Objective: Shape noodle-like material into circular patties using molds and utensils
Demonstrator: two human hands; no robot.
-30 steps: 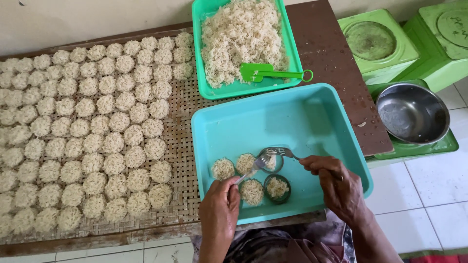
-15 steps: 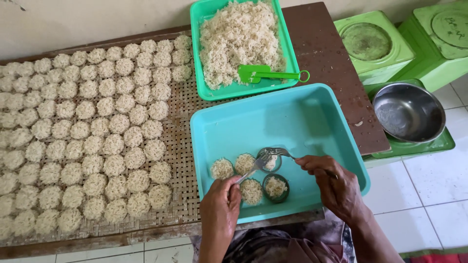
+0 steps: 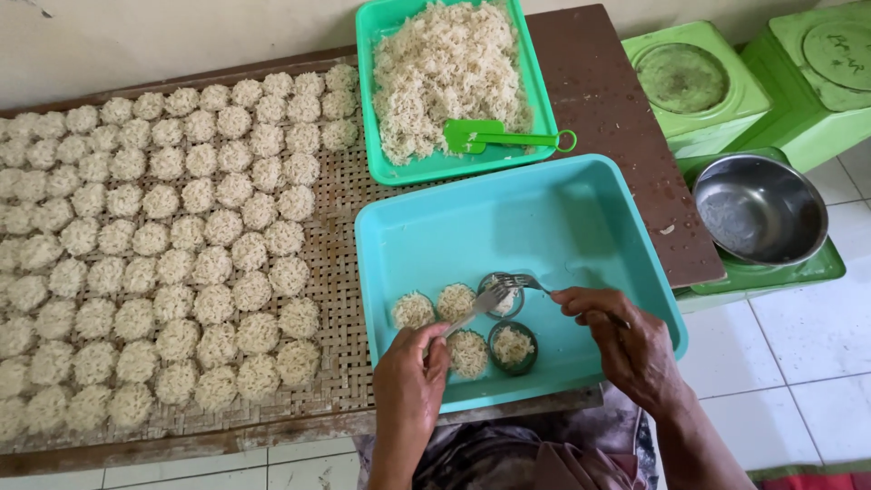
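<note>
My left hand [image 3: 410, 377] holds a metal fork [image 3: 476, 307] whose tines reach into a small round mould [image 3: 502, 296] in the turquoise tray [image 3: 508, 218]. My right hand [image 3: 624, 343] grips a second fork [image 3: 531, 283], its tines also at that mould. A second round mould [image 3: 513, 347] filled with white noodles lies just in front. Three pressed noodle discs [image 3: 442, 323] rest on the tray floor beside the moulds, near my left hand.
A woven bamboo mat [image 3: 340, 227] covered with several rows of round noodle cakes fills the left. A green tray [image 3: 376, 109] of loose noodles with a green spatula [image 3: 499, 138] sits behind. A steel bowl [image 3: 758, 209] and green containers [image 3: 694, 82] stand at right.
Both forks have stayed at the rear mould with small shifts; the hands have barely moved. The view has drifted slightly.
</note>
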